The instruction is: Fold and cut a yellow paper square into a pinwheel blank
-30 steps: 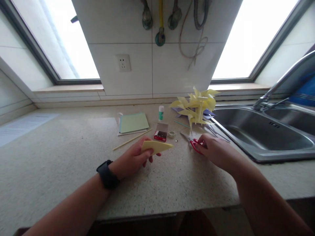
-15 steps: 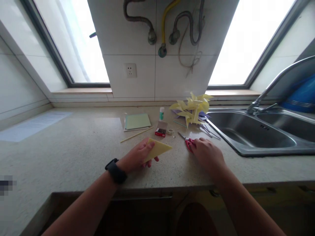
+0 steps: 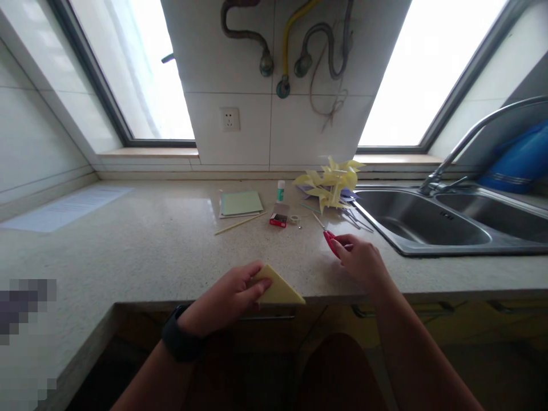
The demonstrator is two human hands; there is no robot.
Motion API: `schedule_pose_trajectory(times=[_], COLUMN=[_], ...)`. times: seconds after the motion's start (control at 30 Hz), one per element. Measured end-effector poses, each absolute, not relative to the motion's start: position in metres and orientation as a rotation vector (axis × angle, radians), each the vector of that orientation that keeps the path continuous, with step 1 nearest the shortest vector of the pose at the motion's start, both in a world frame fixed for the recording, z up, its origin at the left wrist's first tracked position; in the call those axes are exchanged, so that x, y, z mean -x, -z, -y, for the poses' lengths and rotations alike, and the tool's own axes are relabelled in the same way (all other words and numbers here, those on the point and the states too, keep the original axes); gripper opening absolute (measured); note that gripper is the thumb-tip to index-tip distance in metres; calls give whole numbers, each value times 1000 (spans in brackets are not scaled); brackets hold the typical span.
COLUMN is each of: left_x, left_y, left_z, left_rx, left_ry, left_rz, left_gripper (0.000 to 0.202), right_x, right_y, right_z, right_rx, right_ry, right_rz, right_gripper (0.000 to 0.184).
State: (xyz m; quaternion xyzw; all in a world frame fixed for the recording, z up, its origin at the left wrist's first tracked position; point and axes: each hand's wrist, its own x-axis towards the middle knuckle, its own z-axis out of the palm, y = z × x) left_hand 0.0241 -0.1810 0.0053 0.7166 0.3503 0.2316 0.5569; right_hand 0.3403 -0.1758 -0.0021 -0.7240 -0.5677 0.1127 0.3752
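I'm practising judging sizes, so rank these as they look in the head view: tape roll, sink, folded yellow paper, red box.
1. Sink
2. Folded yellow paper, though it's nearest the camera
3. Red box
4. Tape roll

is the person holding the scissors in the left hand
No, the right hand holds the red-handled scissors, while the left hand grips yellow paper.

No legible text anywhere. Sheet of white paper (image 3: 64, 208), far left of surface (image 3: 162, 245): faint rows of print, too small and slanted to read. Glue stick (image 3: 281, 192), upright near the wall: green label, any lettering too small. Small red box (image 3: 278, 223), open, just in front of it: pale marks on its front, wording unreadable.
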Motion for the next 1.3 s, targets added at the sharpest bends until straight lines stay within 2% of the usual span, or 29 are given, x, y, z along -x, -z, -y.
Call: schedule_pose_trajectory(times=[0.07,0.13,0.27,0.37,0.53,0.7,0.93,1.07,1.3], left_x=[-19,-17,-16,-15,-12,-3,-5,-33,-48], left_y=[-8,-10,-9,-4,0,1,21,42,52], left_z=[198,214,237,246,255,258,259,271,277], left_rx=[-1681,-1684,-1701,-1729,-1807,-1721,-1141,-901,-951], left_ry=[-522,-507,-508,-444,-329,-375,-1045,-894,-847], left_rz=[-822,-821,-854,-880,-903,-939,-1082,-784,-832], left_gripper=[30,34,38,41,43,38,26,35,41], right_x=[-325,-303,-250,-222,-206,-203,-196,-188,-188], right_y=[-1,-3,5,17,27,29,44,49,50], right_z=[193,213,253,274,286,289,286,285,288], right_rx=[1709,1579,1091,952,1002,1031,978,936,1027], right_ry=[-478,-641,-1274,-1488,-1462,-1375,-1123,-1127,-1219], right_rz=[1374,1342,1038,954,1026,974,660,582,668], right_gripper=[42,45,35,32,29,29,26,26,30])
